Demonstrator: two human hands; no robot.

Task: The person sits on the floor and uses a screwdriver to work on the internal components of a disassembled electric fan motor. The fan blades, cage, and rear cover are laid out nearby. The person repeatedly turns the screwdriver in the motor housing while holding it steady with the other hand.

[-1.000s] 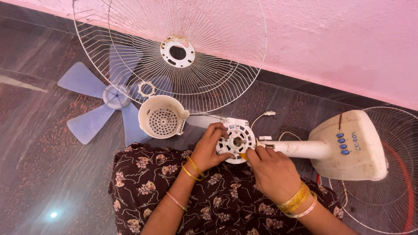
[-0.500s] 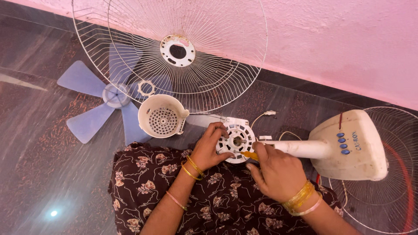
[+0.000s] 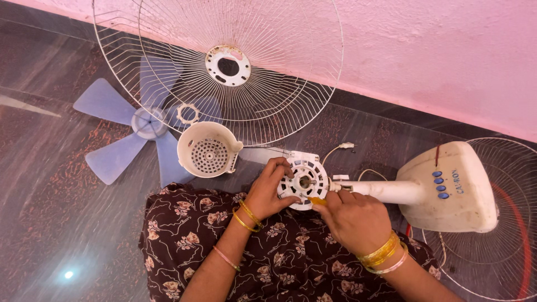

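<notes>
While left hand (image 3: 267, 193) grips motor housing (image 3: 302, 181) | right hand (image 3: 352, 217) grip pinches yellow tool (image 3: 318, 201)

Bare forearms, no sleeves in view; left hand (image 3: 267, 193) and right hand (image 3: 353, 219) ringless as far as visible. On the left wrist two thin gold bangles (image 3: 246, 217) close together, plus one slim pink bangle (image 3: 225, 258) farther up the forearm; on the right wrist a stack of gold bangles (image 3: 380, 250) with one pink bangle (image 3: 395, 263) alongside. Over the lap, a dark brown garment (image 3: 279, 251) printed all over with pale cream and pink flowers and small leaf sprigs.
</notes>
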